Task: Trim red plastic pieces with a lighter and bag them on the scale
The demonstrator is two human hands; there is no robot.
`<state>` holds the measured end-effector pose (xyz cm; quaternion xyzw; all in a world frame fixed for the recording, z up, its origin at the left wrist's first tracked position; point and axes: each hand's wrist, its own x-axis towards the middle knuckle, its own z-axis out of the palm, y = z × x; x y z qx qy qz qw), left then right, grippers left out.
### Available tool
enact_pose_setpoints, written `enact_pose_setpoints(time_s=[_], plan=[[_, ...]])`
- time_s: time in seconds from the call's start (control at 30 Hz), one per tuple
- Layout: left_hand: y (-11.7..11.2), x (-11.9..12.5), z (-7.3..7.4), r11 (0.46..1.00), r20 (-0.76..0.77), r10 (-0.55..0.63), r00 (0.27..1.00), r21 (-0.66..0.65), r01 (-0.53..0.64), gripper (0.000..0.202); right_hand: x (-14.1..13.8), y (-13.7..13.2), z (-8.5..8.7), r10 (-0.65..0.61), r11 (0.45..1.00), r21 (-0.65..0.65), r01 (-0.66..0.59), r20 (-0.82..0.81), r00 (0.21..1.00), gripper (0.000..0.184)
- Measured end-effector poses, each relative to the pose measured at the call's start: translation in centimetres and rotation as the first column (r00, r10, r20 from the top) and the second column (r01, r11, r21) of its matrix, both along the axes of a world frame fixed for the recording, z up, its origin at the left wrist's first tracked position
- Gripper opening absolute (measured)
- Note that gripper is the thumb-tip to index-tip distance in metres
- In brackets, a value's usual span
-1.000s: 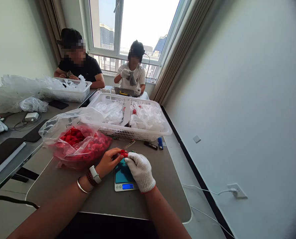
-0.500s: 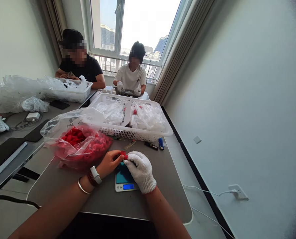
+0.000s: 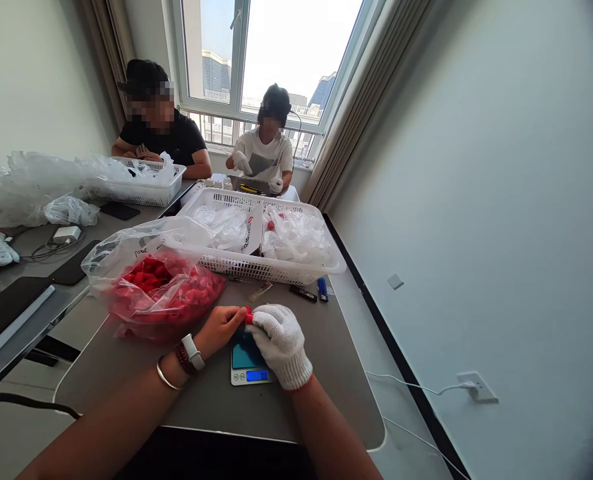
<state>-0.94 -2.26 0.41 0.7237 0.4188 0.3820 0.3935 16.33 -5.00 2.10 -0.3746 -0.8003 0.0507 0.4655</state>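
Your bare left hand (image 3: pixel 224 325) and your right hand (image 3: pixel 280 339), in a white knit glove, meet just below the centre of the frame. The left thumb and forefinger pinch a small red piece (image 3: pixel 248 315) from one side; the gloved fingers close on it from the other, so it sits between your hands, above the upper part of a scale (image 3: pixel 247 358) with a lit blue display.

The grey desk (image 3: pixel 329 400) under you has rounded corners and a pale edge, and fills the lower middle of the frame. To the left of your hands on it rests an open clear bag (image 3: pixel 164 287) full of red pieces. Beyond, at mid-frame, stands a white slotted basket (image 3: pixel 281 269) heaped with clear plastic. A black lighter (image 3: pixel 303 293) and a blue lighter (image 3: pixel 322 289) lie near its front right corner.

A second desk (image 3: pixel 61 297) runs along the left of the frame. In the upper left sits a person in black (image 3: pixel 164 143); nearer the top centre, a person in white (image 3: pixel 269 153), before a bright window (image 3: pixel 301 47). A pale wall (image 3: pixel 476 167) fills the right.
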Motion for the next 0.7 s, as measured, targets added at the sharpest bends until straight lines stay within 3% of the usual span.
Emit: enact_pose_setpoints(time_s=[0.17,0.27,0.4,0.5,0.6,0.7], plan=[[0.01,-0.05,0.37,0.979,0.026,-0.001,1.000,0.202,-0.004,0.039,0.01,-0.16,-0.22,-0.036,0.992,-0.128,0.023,-0.104,0.994,0.014],[-0.02,-0.12,0.54,0.971,0.075,-0.060,0.995,0.236,0.041,0.031,-0.11,-0.35,-0.40,-0.037,0.978,-0.208,0.004,-0.156,0.987,0.016],[-0.15,-0.13,0.46,0.962,0.040,-0.004,0.999,0.273,-0.007,0.033,-0.27,-0.49,-0.64,-0.079,0.941,-0.336,-0.037,-0.327,0.942,0.019],[-0.36,-0.09,0.39,0.954,-0.059,-0.016,0.998,0.299,0.033,0.036,-0.20,-0.40,-0.65,-0.062,0.963,-0.263,-0.053,-0.411,0.910,0.016],[-0.59,-0.07,0.42,0.949,-0.129,-0.080,0.988,0.292,0.115,0.037,-0.08,-0.29,-0.36,0.027,0.984,-0.154,-0.085,-0.346,0.938,0.018],[-0.76,-0.02,0.52,0.948,-0.127,-0.106,0.986,0.288,0.139,0.036,-0.05,-0.26,0.03,0.047,0.988,-0.131,-0.086,-0.279,0.959,0.017]])
